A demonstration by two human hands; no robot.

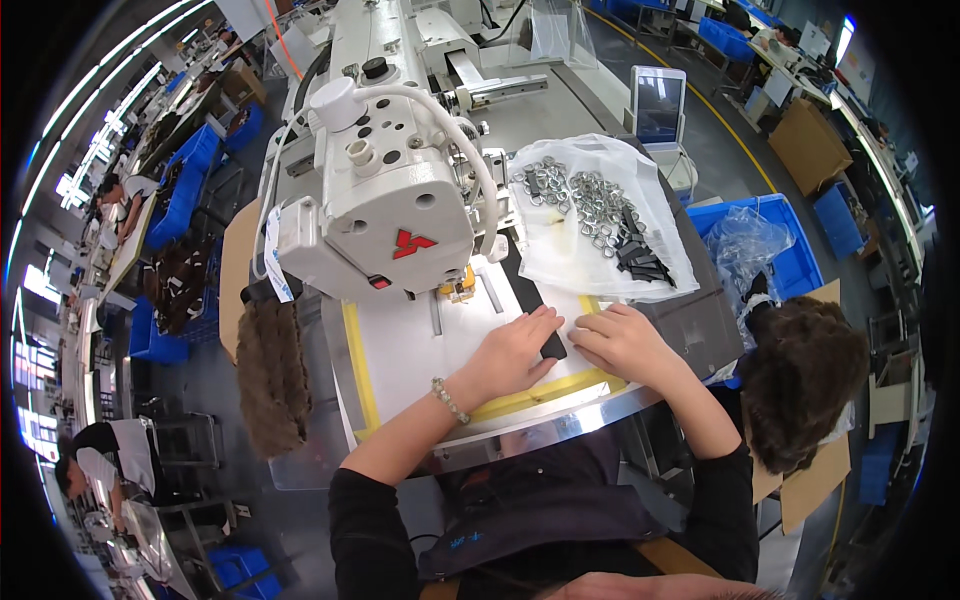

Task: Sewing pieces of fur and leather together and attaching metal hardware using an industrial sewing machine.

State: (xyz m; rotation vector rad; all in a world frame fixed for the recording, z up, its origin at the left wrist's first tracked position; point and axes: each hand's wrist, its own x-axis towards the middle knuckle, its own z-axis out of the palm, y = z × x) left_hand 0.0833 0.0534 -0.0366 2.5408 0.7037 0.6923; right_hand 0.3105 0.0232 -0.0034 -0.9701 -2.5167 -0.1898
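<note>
A black strip (525,292) lies on the white work plate (400,370) of a sewing machine (385,215), running from beside the needle area towards me. Across its near part rests my left hand (508,352), fingers stretched out and thumb apart; the strip's end shows between them. My right hand (622,343) is just right of that end, over the yellow tape border (535,392). Its fingers are bent and close together, and their tips hide whatever is in them. Beyond it, a white bag (550,255) carries several metal rings (598,195) and short black loops (640,255).
Brown furry pieces hang at the left (272,380) and sit in a heap at the right (808,385). A blue bin (800,215) with clear plastic stands right of the table. A control screen (657,105) is behind the bag. Other people work at far-left tables.
</note>
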